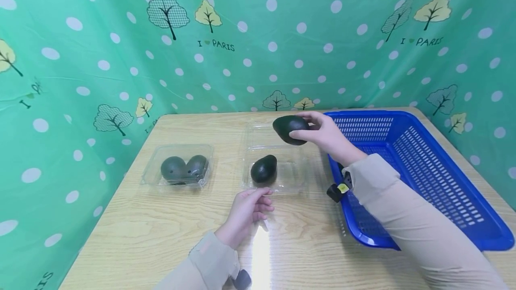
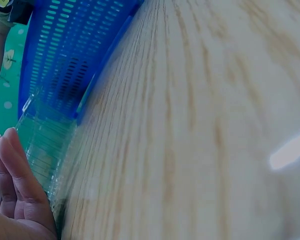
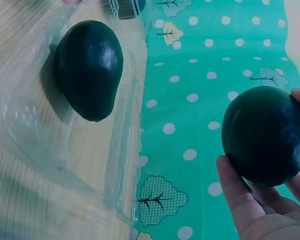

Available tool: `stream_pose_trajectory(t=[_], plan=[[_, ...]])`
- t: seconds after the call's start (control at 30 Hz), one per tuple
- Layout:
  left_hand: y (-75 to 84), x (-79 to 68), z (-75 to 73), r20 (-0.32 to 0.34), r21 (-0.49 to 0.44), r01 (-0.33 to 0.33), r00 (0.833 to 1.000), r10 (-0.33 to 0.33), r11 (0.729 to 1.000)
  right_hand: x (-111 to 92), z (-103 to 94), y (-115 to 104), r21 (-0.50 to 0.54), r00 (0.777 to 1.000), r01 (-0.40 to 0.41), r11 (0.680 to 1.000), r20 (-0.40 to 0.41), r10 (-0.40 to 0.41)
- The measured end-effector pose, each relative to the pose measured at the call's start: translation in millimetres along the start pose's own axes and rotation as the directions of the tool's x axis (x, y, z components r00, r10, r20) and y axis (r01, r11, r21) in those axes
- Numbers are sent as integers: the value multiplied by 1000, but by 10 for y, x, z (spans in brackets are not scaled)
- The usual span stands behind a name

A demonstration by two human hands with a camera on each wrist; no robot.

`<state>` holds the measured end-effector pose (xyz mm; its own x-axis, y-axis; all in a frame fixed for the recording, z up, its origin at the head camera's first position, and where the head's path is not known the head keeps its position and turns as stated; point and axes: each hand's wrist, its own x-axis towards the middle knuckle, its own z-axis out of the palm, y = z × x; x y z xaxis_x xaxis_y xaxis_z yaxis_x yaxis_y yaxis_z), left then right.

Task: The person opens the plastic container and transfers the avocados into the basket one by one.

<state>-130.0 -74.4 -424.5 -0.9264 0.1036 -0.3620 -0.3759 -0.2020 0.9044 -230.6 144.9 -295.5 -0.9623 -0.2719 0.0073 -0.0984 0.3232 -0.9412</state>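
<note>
My right hand (image 1: pixel 322 133) grips a dark avocado (image 1: pixel 289 129) above the far side of an opened clear plastic clamshell box (image 1: pixel 292 176). The right wrist view shows the fingers wrapped about this held avocado (image 3: pixel 264 137). A second avocado (image 1: pixel 264 170) lies in the left part of the clamshell box, also seen in the right wrist view (image 3: pixel 89 70). My left hand (image 1: pixel 247 209) is just in front of the box's near edge, its fingers loosely bent with nothing in them. Whether it touches the box I cannot tell.
On the left of the wooden table (image 1: pixel 161 232) sits a clear box (image 1: pixel 155 164) with two dark avocados in it. A large blue perforated basket (image 1: pixel 350 232) stands at the right, under my right forearm. A green patterned curtain (image 1: pixel 258 35) hangs behind the table.
</note>
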Motion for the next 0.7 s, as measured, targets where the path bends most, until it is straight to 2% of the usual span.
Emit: stream_pose_trajectory(t=[0.7], plan=[[-24, 13, -5, -7, 13, -1, 1000, 1, 1000, -79, -317, 23, 6, 997, -23, 1000, -72, 24]])
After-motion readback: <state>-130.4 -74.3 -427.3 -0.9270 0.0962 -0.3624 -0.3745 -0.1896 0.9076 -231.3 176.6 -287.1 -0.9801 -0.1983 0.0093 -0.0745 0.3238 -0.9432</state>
